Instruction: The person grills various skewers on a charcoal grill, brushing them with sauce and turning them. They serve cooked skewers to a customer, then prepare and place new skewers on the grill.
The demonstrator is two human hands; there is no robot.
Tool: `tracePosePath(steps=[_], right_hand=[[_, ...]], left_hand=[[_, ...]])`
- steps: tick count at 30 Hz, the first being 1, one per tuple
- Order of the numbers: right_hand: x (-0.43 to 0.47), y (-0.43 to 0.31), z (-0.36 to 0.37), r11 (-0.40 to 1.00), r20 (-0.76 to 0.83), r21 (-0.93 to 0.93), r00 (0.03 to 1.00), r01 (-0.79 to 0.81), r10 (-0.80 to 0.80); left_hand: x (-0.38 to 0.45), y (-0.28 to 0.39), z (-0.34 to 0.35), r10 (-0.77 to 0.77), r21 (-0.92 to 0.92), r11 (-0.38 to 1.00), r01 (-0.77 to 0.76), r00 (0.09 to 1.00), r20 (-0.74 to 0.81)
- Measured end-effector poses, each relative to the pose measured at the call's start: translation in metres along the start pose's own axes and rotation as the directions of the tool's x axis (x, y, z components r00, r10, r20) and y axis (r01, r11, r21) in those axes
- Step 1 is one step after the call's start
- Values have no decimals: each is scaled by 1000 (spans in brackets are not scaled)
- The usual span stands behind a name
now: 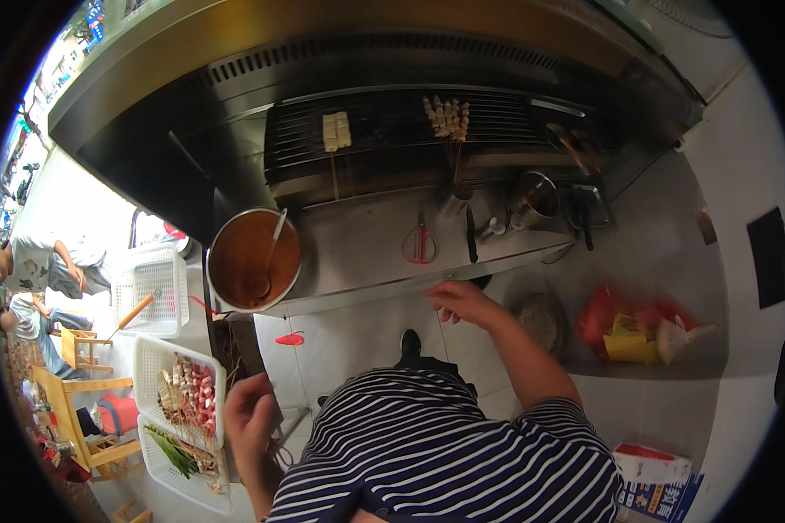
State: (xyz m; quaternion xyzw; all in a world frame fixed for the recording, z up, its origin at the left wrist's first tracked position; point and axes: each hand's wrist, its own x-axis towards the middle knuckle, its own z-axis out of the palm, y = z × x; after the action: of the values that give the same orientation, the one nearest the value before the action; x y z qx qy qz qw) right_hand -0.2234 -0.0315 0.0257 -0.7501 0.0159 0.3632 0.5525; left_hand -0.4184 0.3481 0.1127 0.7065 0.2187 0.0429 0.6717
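Note:
My right hand (461, 303) hangs in front of the steel counter's front edge, fingers loosely bent and apart, holding nothing. Red-handled scissors (421, 245) and a black-handled knife (471, 235) lie on the counter (360, 245) just beyond it. My left hand (250, 413) is blurred and partly curled beside a white plastic basket (145, 356) of raw meat skewers (193, 392); whether anything is in its fingers cannot be made out. On the grill (392, 118), pale block-shaped pieces (337, 131) on sticks lie at left and a bunch of meat skewers (447, 119) at right.
A pot of reddish-brown sauce (242, 252) with a ladle (275, 252) stands at the counter's left end. Steel containers (538, 196) stand at right. Another white basket (147, 281) lies left, near seated people (59, 261). Red and yellow bags (628, 330) are at right.

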Motion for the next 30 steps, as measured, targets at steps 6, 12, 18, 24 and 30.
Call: tracePosePath(steps=[6,12,18,24,30], right_hand=[[-2,44,-109,988,-258,154,966,20,21],[-14,67,-138,979,-364,201,925,-40,112],[-55,118,-180,966,-530,254,843,49,96],[-52,216,-376,918,-949,-216,294,-331,-117],[-4,282,-472,679,-963,-239,258,-694,-75]], left_hand=[[98,-1,173,-153,59,988,144,822,548],[179,-5,269,-214,13,955,298,655,725],[271,-5,382,-262,-179,830,528,652,712],[303,12,444,-246,-455,667,589,752,612],[303,29,456,-387,-355,710,608,758,525]])
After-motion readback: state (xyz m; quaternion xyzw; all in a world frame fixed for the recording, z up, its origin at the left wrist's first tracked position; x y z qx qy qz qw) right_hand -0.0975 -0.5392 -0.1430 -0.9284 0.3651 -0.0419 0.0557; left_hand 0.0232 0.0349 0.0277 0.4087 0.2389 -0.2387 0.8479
